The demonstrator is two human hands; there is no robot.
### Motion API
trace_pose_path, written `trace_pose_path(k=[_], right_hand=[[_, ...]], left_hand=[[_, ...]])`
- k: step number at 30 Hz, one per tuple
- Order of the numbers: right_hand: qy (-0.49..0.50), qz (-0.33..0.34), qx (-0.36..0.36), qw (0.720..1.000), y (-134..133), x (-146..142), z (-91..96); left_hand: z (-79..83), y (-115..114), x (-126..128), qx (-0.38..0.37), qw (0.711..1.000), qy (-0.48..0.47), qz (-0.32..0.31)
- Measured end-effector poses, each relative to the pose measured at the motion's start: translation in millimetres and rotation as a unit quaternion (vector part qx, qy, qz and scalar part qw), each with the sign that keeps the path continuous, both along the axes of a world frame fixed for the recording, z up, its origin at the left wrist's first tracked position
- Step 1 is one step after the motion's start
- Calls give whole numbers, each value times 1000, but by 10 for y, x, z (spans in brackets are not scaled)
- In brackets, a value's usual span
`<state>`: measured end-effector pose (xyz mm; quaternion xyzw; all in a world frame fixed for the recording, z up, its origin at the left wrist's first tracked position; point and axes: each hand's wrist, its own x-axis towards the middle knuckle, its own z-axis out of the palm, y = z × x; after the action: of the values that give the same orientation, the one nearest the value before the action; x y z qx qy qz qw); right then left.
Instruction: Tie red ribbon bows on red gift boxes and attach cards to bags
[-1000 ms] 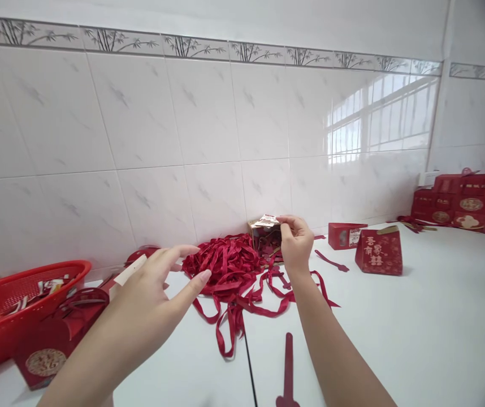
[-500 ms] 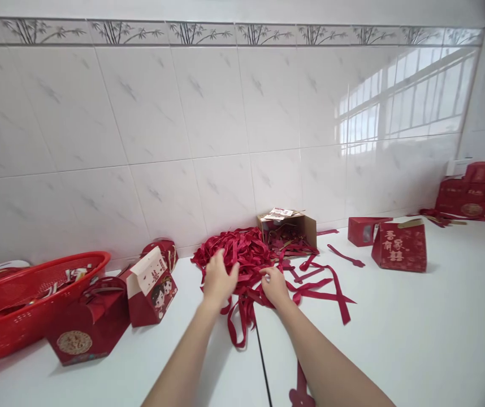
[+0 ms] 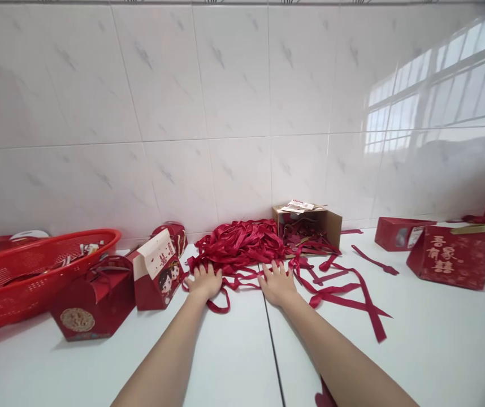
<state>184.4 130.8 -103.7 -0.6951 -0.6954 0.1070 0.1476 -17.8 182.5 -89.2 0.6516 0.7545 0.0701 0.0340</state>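
Note:
A heap of dark red ribbons (image 3: 242, 240) lies against the tiled wall. At its front left edge my left hand (image 3: 205, 281) rests palm down with its fingers spread, touching loose ribbon strands. My right hand (image 3: 277, 282) lies flat on the table at the heap's front right, fingers apart and pointing toward the ribbons. Neither hand grips anything. Behind the right hand, a cardboard box (image 3: 333, 229) tipped on its side holds more red pieces, with paper slips (image 3: 299, 206) on top. Loose ribbon strips (image 3: 367, 302) trail out to the right.
To the left stand a red plastic basket (image 3: 26, 288), a red gift box (image 3: 98, 305) and a red-and-cream gift box (image 3: 157, 271). On the right are a red box with gold characters (image 3: 450, 257) and a smaller red box (image 3: 395, 233). A seam (image 3: 273, 345) crosses the white table.
Both hands have come down flat onto the table with fingers spread. Strands that hung toward me in front of the heap are pushed back against it. The view has tilted down.

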Motion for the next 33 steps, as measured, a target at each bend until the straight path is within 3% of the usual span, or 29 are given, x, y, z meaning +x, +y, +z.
trace_pose_path(k=[4,9,16,21,23,25,28,30,33], right_hand=[[7,1,-14,1000,114,0,13],[19,13,-32,999,101,15,49],[-6,36,-37,999,-197,11,23],[-40,65,-70,995,-545,-49,139],[-62,59,-27,996,-705,-121,227],[-66,54,86,993,-861,-231,308],[10,90,219,972,-1048,-431,357],[71,121,219,966,-1128,-543,326],[91,131,159,974,-1184,-618,232]], left_hand=[[-44,85,-82,6,1000,6,9],[-22,-24,-25,17,1000,7,-1],[-11,-308,-84,20,999,-9,-35],[-13,-670,-99,18,997,-32,-72],[-3,-849,-100,34,995,-49,-81],[11,-1016,-104,63,992,-72,-88],[33,-1184,-116,108,982,-122,-94],[45,-1222,-132,134,973,-165,-95],[58,-1178,-179,172,949,-249,-83]])
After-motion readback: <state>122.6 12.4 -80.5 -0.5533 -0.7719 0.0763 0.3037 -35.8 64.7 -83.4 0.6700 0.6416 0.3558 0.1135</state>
